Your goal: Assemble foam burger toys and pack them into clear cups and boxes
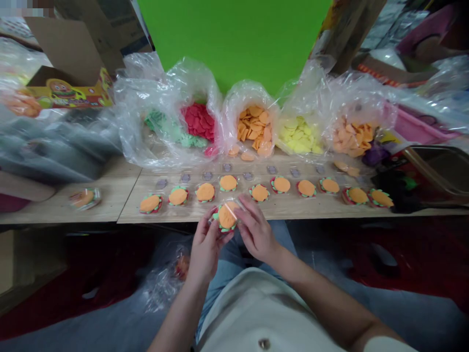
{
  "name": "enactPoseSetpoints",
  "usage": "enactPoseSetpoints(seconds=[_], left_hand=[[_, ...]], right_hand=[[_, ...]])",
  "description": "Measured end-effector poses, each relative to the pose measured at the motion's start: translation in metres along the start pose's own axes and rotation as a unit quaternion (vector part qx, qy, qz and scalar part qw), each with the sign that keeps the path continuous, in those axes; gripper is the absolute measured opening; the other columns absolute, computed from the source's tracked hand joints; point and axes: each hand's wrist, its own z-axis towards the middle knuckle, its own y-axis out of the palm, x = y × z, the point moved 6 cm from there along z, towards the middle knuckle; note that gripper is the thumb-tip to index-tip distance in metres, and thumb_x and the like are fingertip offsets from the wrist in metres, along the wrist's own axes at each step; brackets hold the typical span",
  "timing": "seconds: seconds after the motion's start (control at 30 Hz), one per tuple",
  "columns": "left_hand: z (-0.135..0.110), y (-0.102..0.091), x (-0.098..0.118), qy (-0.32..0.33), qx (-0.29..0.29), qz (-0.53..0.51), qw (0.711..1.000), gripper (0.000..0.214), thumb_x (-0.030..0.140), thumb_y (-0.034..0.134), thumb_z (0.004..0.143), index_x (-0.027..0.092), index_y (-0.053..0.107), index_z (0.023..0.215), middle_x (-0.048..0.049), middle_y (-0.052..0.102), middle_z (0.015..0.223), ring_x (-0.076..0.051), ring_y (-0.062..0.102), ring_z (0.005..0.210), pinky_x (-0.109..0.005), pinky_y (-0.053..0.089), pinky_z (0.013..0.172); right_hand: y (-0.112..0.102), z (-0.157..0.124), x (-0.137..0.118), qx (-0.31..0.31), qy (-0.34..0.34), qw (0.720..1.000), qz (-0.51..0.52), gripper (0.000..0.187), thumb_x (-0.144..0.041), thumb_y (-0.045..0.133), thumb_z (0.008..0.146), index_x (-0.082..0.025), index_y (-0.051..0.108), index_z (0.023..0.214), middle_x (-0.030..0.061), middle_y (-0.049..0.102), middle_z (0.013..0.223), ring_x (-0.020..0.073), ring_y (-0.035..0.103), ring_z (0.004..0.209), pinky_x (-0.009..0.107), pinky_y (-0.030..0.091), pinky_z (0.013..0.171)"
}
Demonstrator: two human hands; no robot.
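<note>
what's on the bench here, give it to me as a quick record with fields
left hand: holds the clear packet
right hand: fingers on the packet's upper edge
packet contents: burger-shaped piece, orange disc on green and red layers
table row: matching burger pieces along the wooden table
bags: clear plastic bags of orange discs, yellow discs and red discs
behind: green backdrop, printed cardboard box

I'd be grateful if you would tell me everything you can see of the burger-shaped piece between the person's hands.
The burger-shaped piece is a small flat round: an orange disc over a green frill edged in red, foam- or felt-like. Clear plastic wrap encloses it. It is tilted, held up between the left hand, at its lower side, and the right hand, on the wrap at its upper right.
</note>
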Motion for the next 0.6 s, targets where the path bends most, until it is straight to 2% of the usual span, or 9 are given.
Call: enactPoseSetpoints(seconds=[0.07,0.13,0.23,0.33,0.47,0.53,0.6], left_hand=[[0.001,-0.003,0.0,0.028,0.036,0.017,0.999,0.037,0.032,0.065,0.072,0.028,0.055,0.107,-0.0009,0.06,0.104,-0.01,0.061,0.073,-0.026,0.053,0.067],[0.002,-0.004,0.0,0.024,0.05,0.019,0.998,0.035,0.034,0.065,0.071,0.026,0.055,0.105,-0.0009,0.06,0.1,-0.009,0.06,0.07,-0.022,0.052,0.062],[0.002,-0.003,0.0,-0.025,0.022,-0.017,0.999,0.037,0.043,0.058,0.076,0.026,0.056,0.108,-0.0042,0.06,0.106,-0.011,0.061,0.073,-0.02,0.05,0.057],[0.0,0.0,-0.001,-0.06,-0.021,-0.057,0.996,0.043,0.053,0.049,0.079,0.026,0.055,0.112,-0.0068,0.058,0.114,-0.014,0.062,0.08,-0.023,0.051,0.059],[0.002,-0.006,-0.002,-0.021,0.013,-0.019,1.0,0.036,0.04,0.06,0.076,0.027,0.056,0.109,-0.0041,0.06,0.113,-0.013,0.061,0.081,-0.021,0.049,0.061],[0.003,-0.007,-0.002,0.001,0.023,-0.007,1.0,0.034,0.038,0.059,0.077,0.026,0.056,0.109,-0.0039,0.06,0.112,-0.014,0.061,0.083,-0.021,0.049,0.062],[0.003,-0.004,-0.002,0.012,0.004,0.01,1.0,0.034,0.04,0.056,0.079,0.025,0.056,0.11,-0.005,0.06,0.113,-0.016,0.061,0.086,-0.023,0.05,0.063]], right_hand=[[0.005,-0.002,-0.003,-0.024,-0.024,0.999,-0.012,0.059,-0.01,0.041,0.082,-0.03,0.027,0.135,0.0049,0.02,0.147,0.0256,0.017,0.135,0.052,0.029,0.104],[0.012,-0.006,-0.005,-0.058,-0.05,0.997,-0.027,0.057,-0.01,0.044,0.08,-0.028,0.032,0.133,0.0047,0.019,0.147,0.0271,0.014,0.135,0.053,0.029,0.104],[0.021,-0.012,-0.006,-0.089,-0.074,0.992,-0.049,0.051,-0.015,0.048,0.079,-0.025,0.041,0.129,0.0059,0.027,0.144,0.0282,0.013,0.135,0.054,0.027,0.104],[0.027,-0.018,-0.006,-0.103,-0.075,0.99,-0.061,0.052,-0.02,0.049,0.078,-0.021,0.04,0.13,0.0081,0.038,0.139,0.0269,0.014,0.135,0.054,0.023,0.106],[0.03,-0.02,-0.012,-0.142,-0.078,0.986,-0.026,0.058,-0.02,0.048,0.078,-0.017,0.032,0.134,0.0103,0.04,0.137,0.0267,0.016,0.135,0.054,0.018,0.107],[0.022,-0.011,-0.007,-0.114,-0.034,0.993,0.018,0.055,-0.02,0.046,0.08,-0.017,0.031,0.133,0.0115,0.04,0.136,0.0255,0.023,0.133,0.051,0.023,0.106],[0.007,0.001,0.011,-0.039,0.086,0.994,0.06,0.042,-0.024,0.043,0.084,-0.018,0.035,0.126,0.0127,0.047,0.127,0.0231,0.039,0.122,0.043,0.038,0.098]])
